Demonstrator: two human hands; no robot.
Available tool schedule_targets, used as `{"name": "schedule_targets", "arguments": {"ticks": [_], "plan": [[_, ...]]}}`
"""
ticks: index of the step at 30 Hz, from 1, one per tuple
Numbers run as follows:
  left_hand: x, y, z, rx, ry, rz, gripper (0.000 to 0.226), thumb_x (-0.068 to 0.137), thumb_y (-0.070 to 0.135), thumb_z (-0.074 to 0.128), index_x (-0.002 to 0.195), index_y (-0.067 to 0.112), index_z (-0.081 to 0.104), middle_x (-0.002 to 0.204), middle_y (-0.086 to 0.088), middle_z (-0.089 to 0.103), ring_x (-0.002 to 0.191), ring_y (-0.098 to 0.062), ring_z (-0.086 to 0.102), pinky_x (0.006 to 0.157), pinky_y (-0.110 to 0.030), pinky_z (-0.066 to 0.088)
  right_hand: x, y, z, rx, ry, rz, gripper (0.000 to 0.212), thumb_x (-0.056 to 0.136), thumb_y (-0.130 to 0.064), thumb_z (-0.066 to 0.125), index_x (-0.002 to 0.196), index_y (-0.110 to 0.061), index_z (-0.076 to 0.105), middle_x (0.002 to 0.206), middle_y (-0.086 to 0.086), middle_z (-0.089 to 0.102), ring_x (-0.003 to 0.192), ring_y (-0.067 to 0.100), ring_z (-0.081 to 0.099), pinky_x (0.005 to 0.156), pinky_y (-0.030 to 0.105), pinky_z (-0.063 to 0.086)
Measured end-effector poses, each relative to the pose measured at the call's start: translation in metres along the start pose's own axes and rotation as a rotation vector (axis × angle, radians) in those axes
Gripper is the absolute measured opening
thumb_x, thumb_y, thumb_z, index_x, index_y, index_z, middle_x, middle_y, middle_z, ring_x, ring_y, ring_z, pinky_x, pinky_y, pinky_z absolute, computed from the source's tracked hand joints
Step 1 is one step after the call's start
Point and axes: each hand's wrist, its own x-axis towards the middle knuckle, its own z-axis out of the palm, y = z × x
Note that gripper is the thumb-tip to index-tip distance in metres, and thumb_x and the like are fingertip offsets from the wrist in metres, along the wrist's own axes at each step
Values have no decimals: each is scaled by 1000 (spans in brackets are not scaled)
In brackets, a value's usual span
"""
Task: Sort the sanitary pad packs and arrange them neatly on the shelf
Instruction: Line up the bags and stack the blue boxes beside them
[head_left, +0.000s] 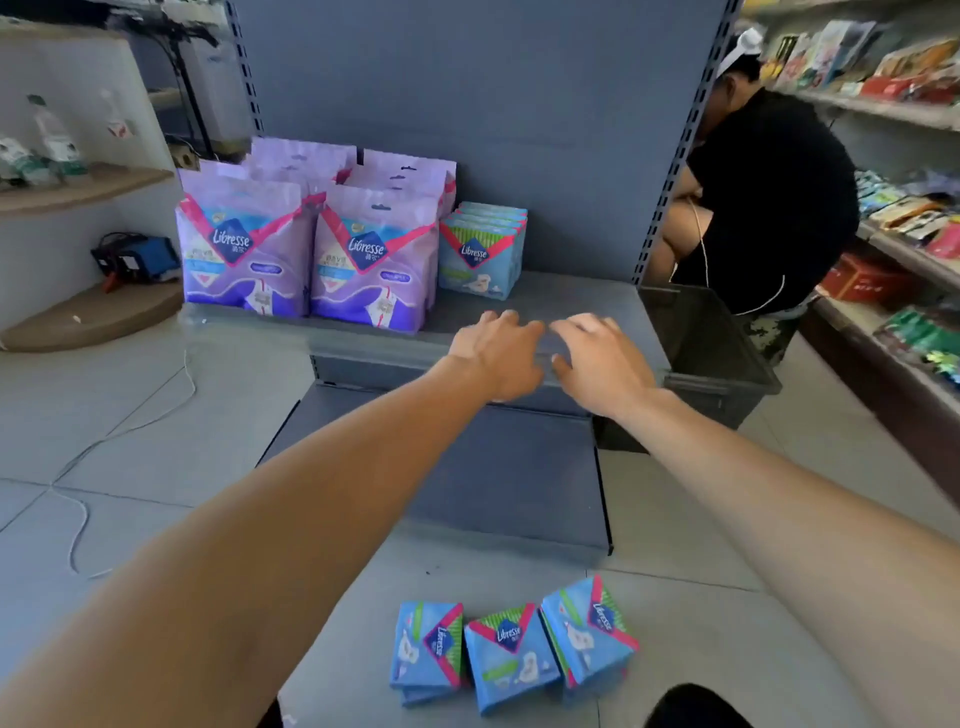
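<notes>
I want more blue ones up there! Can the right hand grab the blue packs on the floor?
Probably yes. The right hand holds nothing, and nothing covers the floor packs.

Both hands reach over the shelf's front edge

The left hand (498, 353) and right hand (602, 358) hover side by side, holding nothing, over the grey shelf (571, 301); purple packs (306, 249) and blue packs (480, 254) stand behind, three blue packs (511, 649) on the floor.

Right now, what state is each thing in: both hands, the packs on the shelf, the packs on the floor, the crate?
left hand: open, holding nothing, over shelf edge
right hand: open, holding nothing
purple packs: upright, in rows on the shelf
blue packs on shelf: upright, stacked front to back
blue packs on floor: three, unshelved
dark crate: contents not visible
</notes>
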Motion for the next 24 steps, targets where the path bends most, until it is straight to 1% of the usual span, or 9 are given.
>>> {"name": "schedule_targets", "arguments": {"ticks": [2, 4, 5, 8, 11, 15, 18, 21, 24], "plan": [[-11, 6, 19, -12, -2, 58, 54, 89, 37, 51, 140, 25, 38, 129, -9, 47, 124, -33, 43, 82, -45, 44, -28, 4, 11, 1, 61, -9, 43, 95, -22, 53, 136, -11, 52, 139, 11, 50, 124, 33, 45, 97, 46, 45], [-24, 10, 35, -22, -18, 118, 55, 89, 37, 51, 141, 25, 37, 131, -9, 46, 124, -33, 41, 83, -46, 46, -59, 8, 19, -16, 82, 43, 42, 94, -21, 53, 135, -12, 53, 139, 9, 50, 126, 31, 44, 95, 45, 46], [-31, 13, 42, -23, -31, 152, 55, 90, 36, 51, 141, 23, 36, 134, -9, 44, 126, -33, 40, 84, -46, 47, -74, 8, 21, -33, 64, 88, 42, 94, -22, 53, 135, -13, 53, 140, 8, 50, 126, 31, 44, 95, 44, 45], [-55, 21, 60, -14, -94, 224, 57, 91, 33, 50, 144, 23, 31, 142, -10, 39, 129, -32, 36, 85, -45, 46, -112, 5, 27, -75, -60, 224, 43, 94, -26, 52, 136, -17, 52, 139, 6, 49, 124, 31, 45, 95, 44, 45], [-72, 23, 75, 21, -166, 269, 62, 91, 32, 50, 148, 24, 27, 143, -10, 38, 129, -33, 36, 79, -43, 44, -141, 1, 34, -75, -191, 362, 44, 95, -30, 51, 137, -19, 51, 139, 7, 49, 123, 33, 46, 95, 44, 47], [-85, 19, 92, 38, -227, 293, 58, 93, 33, 48, 146, 22, 29, 143, -11, 39, 130, -33, 36, 82, -44, 44, -167, -6, 47, -82, -329, 483, 41, 94, -31, 50, 133, -17, 52, 135, 11, 51, 123, 33, 48, 92, 39, 45], [-93, 20, 111, 23, -278, 311, 57, 94, 35, 49, 146, 21, 30, 141, -11, 41, 129, -33, 37, 86, -45, 46, -186, -9, 60, -36, -400, 567, 42, 94, -32, 52, 133, -18, 54, 137, 11, 52, 126, 32, 48, 97, 38, 45], [-92, 23, 147, -1, -326, 327, 57, 93, 37, 50, 145, 22, 33, 140, -11, 43, 127, -32, 40, 89, -46, 47, -201, -1, 88, 25, -449, 669, 40, 91, -35, 54, 127, -17, 57, 131, 10, 57, 119, 30, 52, 96, 38, 48], [-87, 31, 194, -28, -396, 326, 57, 92, 39, 53, 144, 24, 34, 141, -8, 44, 128, -30, 41, 93, -46, 49, -210, 9, 128, 77, -500, 755, 42, 88, -37, 55, 126, -16, 54, 127, 11, 57, 116, 29, 54, 92, 37, 49]]}}
